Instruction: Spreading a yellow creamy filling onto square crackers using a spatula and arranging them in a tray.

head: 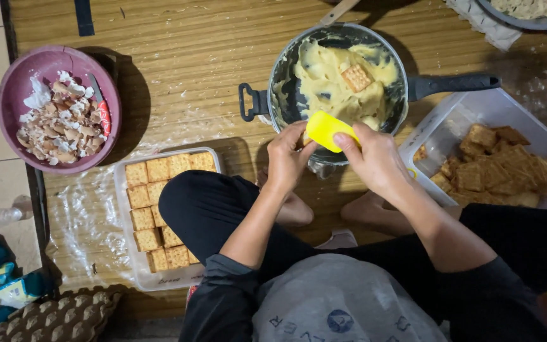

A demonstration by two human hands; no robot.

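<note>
Two hands at work over the pan's near rim: our left hand (288, 158) has its grip pinched on a cracker, mostly hidden behind the fingers; our right hand (375, 161) has its grip clamped on a yellow spatula (328, 130), blade touching that cracker. We judge the step as spreading cream on the cracker; the next move calls for a steady wipe and a free slot in a tray.

Beyond the grips: dark pan (340, 73) of pale cream, one cracker (356, 78) lying on it.
Left of the grips: clear tray (159, 215) of plain crackers in rows; further left, maroon bowl (58, 107) of eggshells.
Right of the grips: clear tub (495, 155) of browner coated crackers.
Surface: wooden floor (185, 69), plastic sheet under the tray; we sit cross-legged on it.
</note>
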